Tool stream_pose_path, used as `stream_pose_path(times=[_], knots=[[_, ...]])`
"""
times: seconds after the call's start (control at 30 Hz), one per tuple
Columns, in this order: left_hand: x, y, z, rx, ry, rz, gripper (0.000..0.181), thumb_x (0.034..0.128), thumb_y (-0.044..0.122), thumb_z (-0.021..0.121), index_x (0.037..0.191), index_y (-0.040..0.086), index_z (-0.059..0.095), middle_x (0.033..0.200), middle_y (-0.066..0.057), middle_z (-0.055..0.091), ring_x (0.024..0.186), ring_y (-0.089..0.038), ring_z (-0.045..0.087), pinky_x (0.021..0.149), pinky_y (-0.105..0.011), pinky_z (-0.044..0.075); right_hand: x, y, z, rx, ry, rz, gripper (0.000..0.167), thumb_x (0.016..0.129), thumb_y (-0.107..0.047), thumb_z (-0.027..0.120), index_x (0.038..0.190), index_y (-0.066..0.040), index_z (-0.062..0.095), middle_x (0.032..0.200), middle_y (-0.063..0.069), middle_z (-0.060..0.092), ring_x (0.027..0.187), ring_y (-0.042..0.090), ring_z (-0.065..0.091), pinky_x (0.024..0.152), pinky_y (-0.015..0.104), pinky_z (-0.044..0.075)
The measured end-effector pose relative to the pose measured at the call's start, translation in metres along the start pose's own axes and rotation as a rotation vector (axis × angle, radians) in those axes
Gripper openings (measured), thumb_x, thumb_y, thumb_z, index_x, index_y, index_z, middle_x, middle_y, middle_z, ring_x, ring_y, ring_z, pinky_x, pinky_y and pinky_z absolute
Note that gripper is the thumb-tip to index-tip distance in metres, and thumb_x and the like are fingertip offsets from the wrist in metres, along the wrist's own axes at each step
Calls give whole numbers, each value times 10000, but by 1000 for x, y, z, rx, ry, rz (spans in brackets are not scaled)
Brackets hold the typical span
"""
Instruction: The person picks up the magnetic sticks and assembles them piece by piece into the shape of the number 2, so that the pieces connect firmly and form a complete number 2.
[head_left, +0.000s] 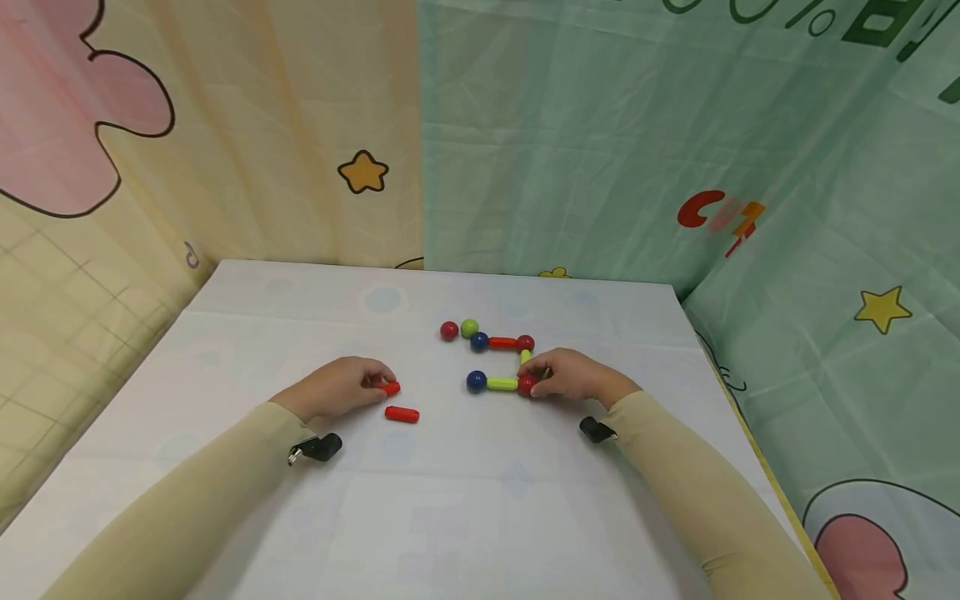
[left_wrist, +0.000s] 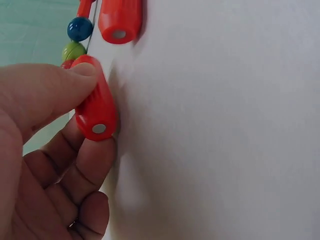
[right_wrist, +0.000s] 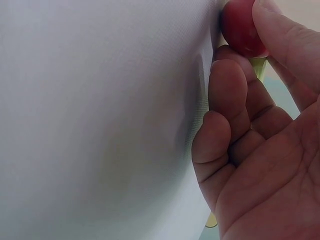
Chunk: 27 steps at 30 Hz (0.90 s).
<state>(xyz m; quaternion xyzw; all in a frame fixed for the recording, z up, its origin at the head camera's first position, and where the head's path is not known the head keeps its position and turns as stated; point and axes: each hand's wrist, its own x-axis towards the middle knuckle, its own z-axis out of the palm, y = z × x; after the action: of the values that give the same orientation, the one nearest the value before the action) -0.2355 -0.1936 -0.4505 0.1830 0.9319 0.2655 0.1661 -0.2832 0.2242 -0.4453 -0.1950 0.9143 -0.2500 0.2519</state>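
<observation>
My left hand pinches a red magnetic rod between thumb and fingers, its silver magnet end showing in the left wrist view. Just in front of it lies a second red rod, loose on the table. My right hand holds a red ball between thumb and fingers. That ball is a corner of a joined shape: a lime rod runs from it to a blue ball. Another lime rod, partly hidden by the hand, leads up to a red ball, a red rod and a blue ball.
A green ball and a red ball sit by the far blue ball. The white-covered table meets patterned curtains at its back and sides.
</observation>
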Motion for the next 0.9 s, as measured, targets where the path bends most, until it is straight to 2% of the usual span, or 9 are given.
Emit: stream_pose_path(times=[0.13, 0.37, 0.5, 0.67, 0.9], knots=[[5, 8, 6, -30, 47, 7, 250, 992, 204, 680, 1234, 198, 740, 1000, 28, 673, 952, -171, 586, 849, -325, 474, 0, 0, 0, 6, -4, -1, 374, 959, -176, 782, 1326, -229, 737, 1181, 7, 724, 1099, 220, 599, 1058, 459, 510], [16, 37, 23, -134, 68, -68, 291, 992, 253, 703, 1278, 197, 715, 1032, -4, 665, 899, -182, 601, 769, -305, 506, 1, 2, 0, 3, 7, 11, 372, 960, -178, 781, 1325, -236, 738, 1196, 9, 716, 1121, 226, 591, 1066, 457, 511], [20, 58, 33, -213, 78, -91, 317, 995, 232, 705, 1305, 171, 695, 1027, -22, 663, 777, -173, 616, 681, -283, 519, 1, 1, -2, -2, 9, 10, 374, 963, -178, 778, 1331, -227, 734, 1211, 22, 709, 1124, 233, 583, 1048, 443, 521], [24, 78, 45, -281, 97, -133, 316, 1004, 226, 710, 1307, 141, 690, 972, -36, 661, 596, -167, 577, 557, -260, 469, 0, 1, -4, -8, 7, 16, 370, 973, -185, 768, 1339, -216, 729, 1216, 31, 706, 1115, 238, 578, 1030, 426, 521], [34, 94, 57, -308, 135, -161, 299, 985, 212, 727, 1257, 90, 713, 913, -26, 681, 729, -178, 581, 636, -266, 445, 2, 2, -8, -6, 12, 30, 372, 975, -190, 765, 1344, -223, 728, 1256, 48, 691, 1146, 253, 569, 1057, 450, 509]])
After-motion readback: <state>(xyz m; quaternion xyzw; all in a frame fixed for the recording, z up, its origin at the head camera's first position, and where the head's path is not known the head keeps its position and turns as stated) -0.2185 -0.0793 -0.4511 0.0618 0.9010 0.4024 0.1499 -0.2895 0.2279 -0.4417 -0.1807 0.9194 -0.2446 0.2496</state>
